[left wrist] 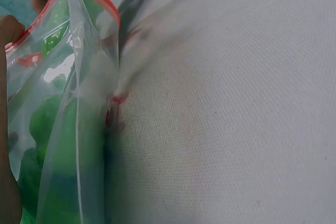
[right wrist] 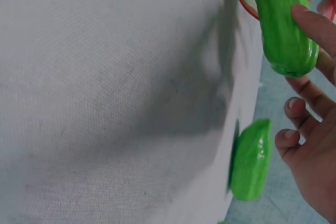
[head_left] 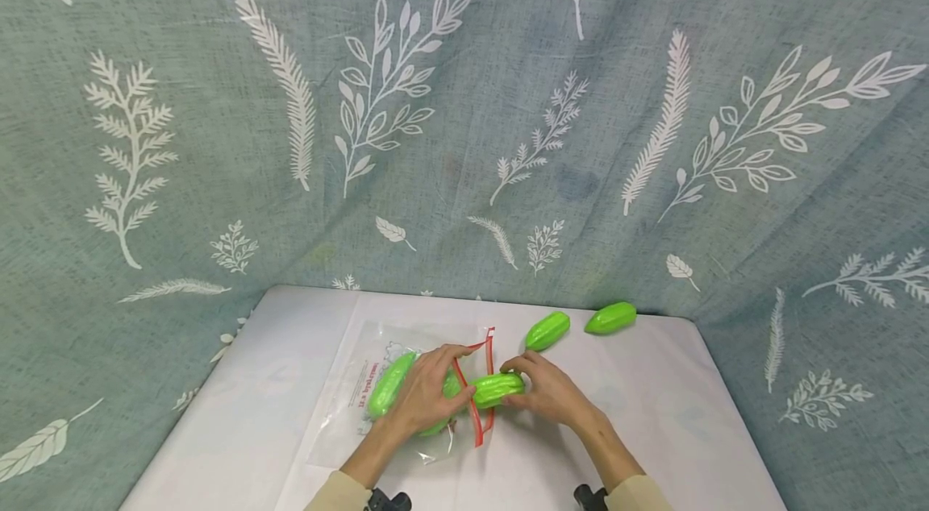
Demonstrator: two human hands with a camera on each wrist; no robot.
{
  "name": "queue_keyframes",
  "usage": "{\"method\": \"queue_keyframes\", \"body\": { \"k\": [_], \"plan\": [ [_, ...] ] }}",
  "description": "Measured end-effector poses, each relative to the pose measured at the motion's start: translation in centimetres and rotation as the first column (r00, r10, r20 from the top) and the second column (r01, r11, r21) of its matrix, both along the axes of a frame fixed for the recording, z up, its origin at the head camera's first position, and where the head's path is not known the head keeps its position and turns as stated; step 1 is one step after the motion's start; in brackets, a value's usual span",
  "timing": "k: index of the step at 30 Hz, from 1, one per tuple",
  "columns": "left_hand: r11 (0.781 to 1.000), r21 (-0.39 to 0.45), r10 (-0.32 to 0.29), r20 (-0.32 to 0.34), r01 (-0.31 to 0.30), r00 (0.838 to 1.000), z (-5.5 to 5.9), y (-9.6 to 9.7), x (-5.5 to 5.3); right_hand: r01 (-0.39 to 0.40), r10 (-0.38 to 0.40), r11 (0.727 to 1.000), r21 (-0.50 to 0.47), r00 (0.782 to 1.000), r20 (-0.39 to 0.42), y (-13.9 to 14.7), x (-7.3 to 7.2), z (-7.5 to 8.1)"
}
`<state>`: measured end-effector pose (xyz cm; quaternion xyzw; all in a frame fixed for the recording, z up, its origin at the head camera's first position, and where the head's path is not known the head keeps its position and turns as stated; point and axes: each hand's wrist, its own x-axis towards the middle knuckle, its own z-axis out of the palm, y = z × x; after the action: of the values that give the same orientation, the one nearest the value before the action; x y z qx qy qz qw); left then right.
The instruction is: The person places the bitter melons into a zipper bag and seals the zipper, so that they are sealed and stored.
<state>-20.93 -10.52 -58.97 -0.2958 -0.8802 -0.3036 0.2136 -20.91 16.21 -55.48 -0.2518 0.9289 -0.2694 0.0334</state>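
Observation:
A clear zip bag (head_left: 337,422) with a red-edged mouth lies on the white table, its mouth turned to the right. My left hand (head_left: 428,388) holds the bag by the upper lip of that mouth, and the left wrist view shows the lip raised. Inside the bag are green cucumbers (head_left: 390,386), partly hidden under the hand. My right hand (head_left: 549,392) grips another glossy, ribbed cucumber (head_left: 501,389) between thumb and fingers. Its left end is at the bag's mouth. In the right wrist view, the thumb presses on the held cucumber (right wrist: 283,30).
Two more cucumbers lie near the table's back edge, one cucumber (head_left: 547,330) beyond my right hand and the other cucumber (head_left: 611,318) farther right. A grey-green leaf-patterned cloth (head_left: 464,132) hangs behind and beside the white table (head_left: 639,414).

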Motion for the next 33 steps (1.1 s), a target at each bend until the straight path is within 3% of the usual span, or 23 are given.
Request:
{"method": "queue_keyframes", "body": {
  "k": [17,33],
  "plan": [
    [1.0,0.006,0.01,0.029,-0.01,1.0,0.2,0.0,0.1,-0.053,0.054,0.998,-0.025,0.998,0.012,-1.0,-0.1,-0.5],
    [1.0,0.0,0.001,0.013,-0.001,1.0,0.1,0.0,0.1,-0.112,0.113,0.994,-0.009,0.994,0.012,-1.2,0.1,-0.3]
  ]
}}
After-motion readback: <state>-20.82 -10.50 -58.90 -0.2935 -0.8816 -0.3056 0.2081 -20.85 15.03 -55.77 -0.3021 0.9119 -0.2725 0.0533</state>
